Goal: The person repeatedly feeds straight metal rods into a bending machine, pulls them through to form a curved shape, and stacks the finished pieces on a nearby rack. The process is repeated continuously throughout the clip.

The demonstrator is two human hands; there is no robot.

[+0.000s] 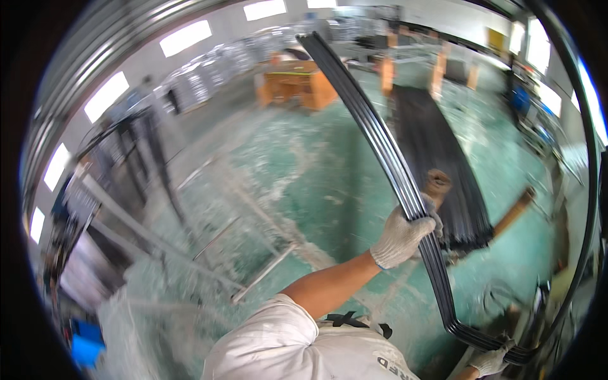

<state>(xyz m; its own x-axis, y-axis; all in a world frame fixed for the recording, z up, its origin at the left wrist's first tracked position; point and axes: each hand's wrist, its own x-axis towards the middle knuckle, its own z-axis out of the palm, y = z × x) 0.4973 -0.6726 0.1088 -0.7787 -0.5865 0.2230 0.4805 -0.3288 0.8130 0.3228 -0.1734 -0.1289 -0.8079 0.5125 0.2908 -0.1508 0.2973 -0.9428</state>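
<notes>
My left hand (405,235), in a white knit glove, is closed around a long black ribbed metal profile (380,136) about a third of the way up its length. The profile runs from the lower right up toward the top centre, lifted above the floor. At the bottom right, my right hand (491,361), also gloved, grips the profile's near end where it appears to bend. Just beyond my left hand, a stack of similar black profiles (437,158) lies on the green floor across brown supports (514,212).
Orange wooden crates (297,85) stand at the far centre. Grey metal racks and frames (126,190) fill the left side, with thin metal bars (263,272) lying on the floor. Machinery and a blue object (520,98) line the right wall.
</notes>
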